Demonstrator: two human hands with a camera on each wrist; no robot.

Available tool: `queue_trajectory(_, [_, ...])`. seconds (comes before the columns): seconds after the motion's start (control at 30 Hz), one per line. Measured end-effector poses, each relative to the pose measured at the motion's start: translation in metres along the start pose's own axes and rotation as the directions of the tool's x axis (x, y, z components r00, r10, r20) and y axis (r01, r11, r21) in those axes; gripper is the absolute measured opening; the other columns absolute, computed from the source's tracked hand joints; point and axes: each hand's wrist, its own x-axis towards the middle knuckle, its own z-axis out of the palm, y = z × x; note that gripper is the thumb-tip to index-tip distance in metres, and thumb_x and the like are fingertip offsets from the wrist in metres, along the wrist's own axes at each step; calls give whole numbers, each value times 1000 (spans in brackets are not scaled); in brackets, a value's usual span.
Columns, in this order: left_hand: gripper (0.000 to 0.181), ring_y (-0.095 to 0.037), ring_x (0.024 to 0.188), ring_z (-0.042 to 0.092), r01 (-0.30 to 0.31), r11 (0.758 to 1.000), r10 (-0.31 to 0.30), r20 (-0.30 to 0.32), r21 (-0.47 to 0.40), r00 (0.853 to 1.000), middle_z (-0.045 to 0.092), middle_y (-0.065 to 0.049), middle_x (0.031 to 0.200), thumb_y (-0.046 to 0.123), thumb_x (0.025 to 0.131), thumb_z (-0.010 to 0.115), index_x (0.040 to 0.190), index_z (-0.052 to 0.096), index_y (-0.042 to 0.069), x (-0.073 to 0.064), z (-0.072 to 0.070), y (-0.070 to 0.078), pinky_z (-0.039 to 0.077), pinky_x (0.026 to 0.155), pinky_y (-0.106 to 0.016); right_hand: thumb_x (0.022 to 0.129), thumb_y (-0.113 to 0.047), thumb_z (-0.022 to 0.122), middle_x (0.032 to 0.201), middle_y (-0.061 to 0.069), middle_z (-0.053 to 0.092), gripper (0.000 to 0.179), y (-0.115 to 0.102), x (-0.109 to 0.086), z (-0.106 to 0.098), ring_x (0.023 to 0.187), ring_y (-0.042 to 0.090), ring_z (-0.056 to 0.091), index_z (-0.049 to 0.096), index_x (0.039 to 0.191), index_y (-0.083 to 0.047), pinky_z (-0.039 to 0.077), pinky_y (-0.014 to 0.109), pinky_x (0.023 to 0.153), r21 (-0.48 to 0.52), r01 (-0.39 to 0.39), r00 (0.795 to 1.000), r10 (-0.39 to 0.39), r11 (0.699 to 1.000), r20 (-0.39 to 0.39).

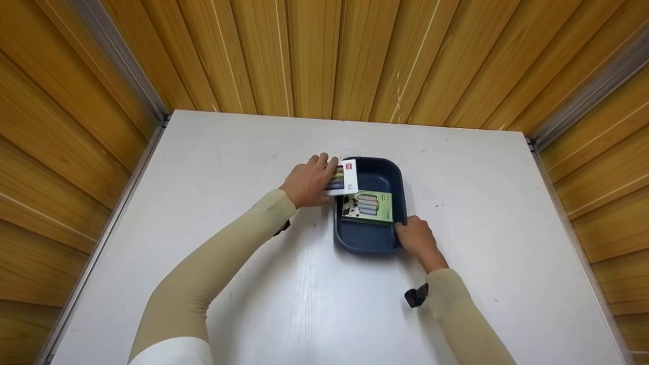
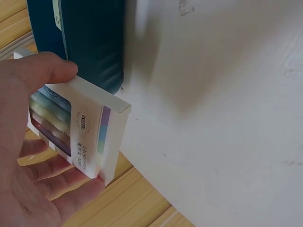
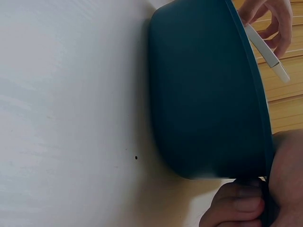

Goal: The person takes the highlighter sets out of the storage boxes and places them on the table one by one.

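Note:
A dark blue plastic bin (image 1: 369, 239) (image 3: 203, 90) stands on the table with a green box (image 1: 379, 207) in it, printed with a panda and a row of markers. My left hand (image 1: 309, 182) pinches a white box of highlighters (image 1: 350, 177) (image 2: 90, 142) between thumb and fingers, over the bin's left rim. Through its window several coloured highlighters show in the left wrist view. At the bin's near right corner, my right hand (image 1: 418, 235) grips the rim, its fingers (image 3: 236, 205) curled beneath.
The white tabletop (image 1: 284, 314) extends around the bin on all sides. Wood-patterned panels (image 1: 314, 61) stand behind the table and at both sides, with metal posts at the corners.

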Motion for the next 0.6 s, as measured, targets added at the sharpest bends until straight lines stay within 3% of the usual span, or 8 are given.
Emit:
queue_trajectory(0.2, [97,-28,117,51,18,1000,-18,1,6,1000,44,-15,133,47,75,77,148,25,10,1,3,-1,57,81,-41,97,-27,39,91,17,62,42,1,-1,-1,76,25,57,58,110,9,44,32,62,-13,-8,1000,8,1000,5])
queue_trajectory(0.6, [89,-28,111,55,41,999,-41,5,10,999,47,-14,126,46,74,79,140,33,9,1,5,-6,56,79,-43,97,-26,39,87,15,62,41,-1,-1,0,74,24,57,59,106,8,43,31,60,-12,-19,1000,19,1000,-1])
